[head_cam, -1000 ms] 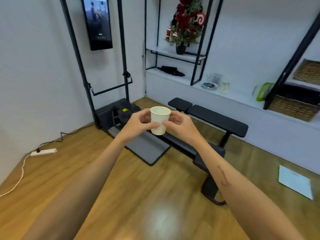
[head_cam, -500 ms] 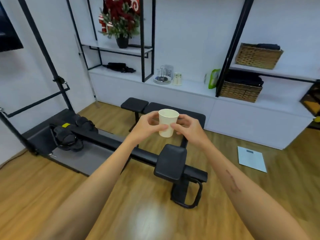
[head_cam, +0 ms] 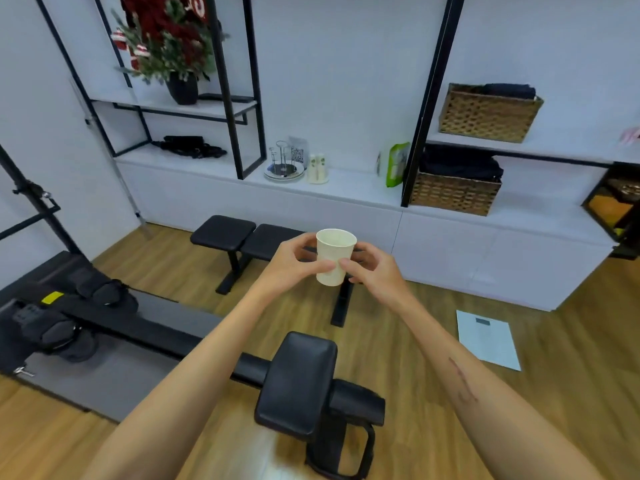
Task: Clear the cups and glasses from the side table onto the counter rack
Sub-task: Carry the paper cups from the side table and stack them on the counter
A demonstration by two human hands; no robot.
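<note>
- Nearest, low in the view: a black padded seat [head_cam: 298, 382] on a dark rail of exercise equipment, standing on the wooden floor [head_cam: 415, 341] directly between the body and the far wall. Best to walk around it, not over it.
- Held above that, at chest height: a white paper cup [head_cam: 334, 256], upright, mouth up, apparently empty though the bottom is not visible.
- Left hand [head_cam: 294, 263] gripping the cup from its side, thumb across the front wall, fingers curled behind.
- Right hand [head_cam: 372, 268] pinching the opposite side, thumb tip on the front wall, fingers curled around the back.
- Thin paper wall, so probably easy to crush: light pressure only, and keep the cup level while walking.
- Further on: a black weight bench [head_cam: 249, 237] in front of the white cabinet, another thing to pass beside.
- Farthest, on the white table [head_cam: 346, 188] against the wall: a wire cup rack [head_cam: 284, 164] on a round base, with a small stack of cups [head_cam: 318, 168] just beside it, a green packet [head_cam: 396, 164] further right.
- Probably the carrying step, placement not yet done.
- Suggested finish: change to one hand near the rack, turn the cup over and lower it on a free peg; which pegs are free is too small to tell.
</note>
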